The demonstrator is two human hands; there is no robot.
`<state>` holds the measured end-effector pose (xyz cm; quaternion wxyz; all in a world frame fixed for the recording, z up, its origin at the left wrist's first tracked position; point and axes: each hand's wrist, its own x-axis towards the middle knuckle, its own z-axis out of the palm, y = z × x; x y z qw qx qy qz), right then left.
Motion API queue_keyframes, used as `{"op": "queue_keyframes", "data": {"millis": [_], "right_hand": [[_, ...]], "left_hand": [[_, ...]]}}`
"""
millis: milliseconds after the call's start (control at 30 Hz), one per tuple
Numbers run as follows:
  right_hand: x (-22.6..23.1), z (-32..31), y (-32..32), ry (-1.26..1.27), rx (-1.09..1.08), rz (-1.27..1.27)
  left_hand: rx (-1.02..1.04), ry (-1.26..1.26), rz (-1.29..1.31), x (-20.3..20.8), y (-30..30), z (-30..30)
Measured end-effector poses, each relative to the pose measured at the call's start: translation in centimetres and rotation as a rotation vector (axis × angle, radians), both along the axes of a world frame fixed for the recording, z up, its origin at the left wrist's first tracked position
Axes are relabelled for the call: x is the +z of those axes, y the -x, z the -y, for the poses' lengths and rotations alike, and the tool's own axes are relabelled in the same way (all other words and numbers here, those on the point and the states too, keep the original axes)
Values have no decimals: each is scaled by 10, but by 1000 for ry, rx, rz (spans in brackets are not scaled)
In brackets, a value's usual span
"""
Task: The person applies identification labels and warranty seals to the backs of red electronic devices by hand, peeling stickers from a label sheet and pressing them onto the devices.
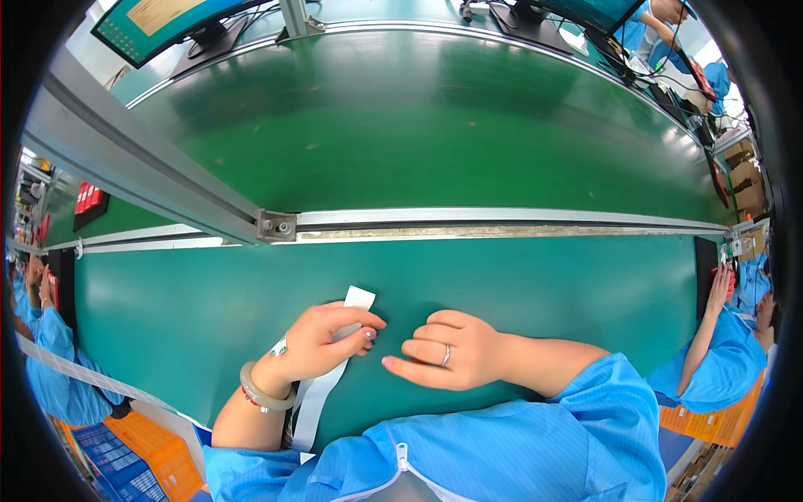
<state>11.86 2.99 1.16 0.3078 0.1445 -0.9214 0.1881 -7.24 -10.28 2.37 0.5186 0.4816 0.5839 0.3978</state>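
Note:
A narrow white paper strip (319,393) runs from close to my body, beneath my left hand, to a squared end just beyond the knuckles. My left hand (322,339) is closed over it, thumb and fingers bent together around the strip. A small pale sticker (278,345) is on the back of that hand near the wrist, above a pale bangle (266,389). To the right, apart from the strip, my right hand (456,351) is held palm down with its fingers curled. Whatever those fingers may hold is hidden. A ring is on one finger.
Both hands are over a green work surface (535,284). A metal rail (502,219) crosses its far side, joined to a slanting post (159,151). Beyond lies a second green surface (418,125) with monitors behind it. Co-workers in blue sit at left and right.

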Motion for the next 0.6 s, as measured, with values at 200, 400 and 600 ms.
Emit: {"op": "queue_keyframes", "data": {"millis": [200, 400, 600], "right_hand": [[0, -2, -1, -6, -25, -96], [-18, -18, -3, 486, -135, 179], [-18, -13, 8, 749, -70, 291]], "left_hand": [[-7, 21, 16, -1, 0, 1], [48, 15, 3, -12, -3, -9], [104, 130, 122, 11, -3, 3]]}}
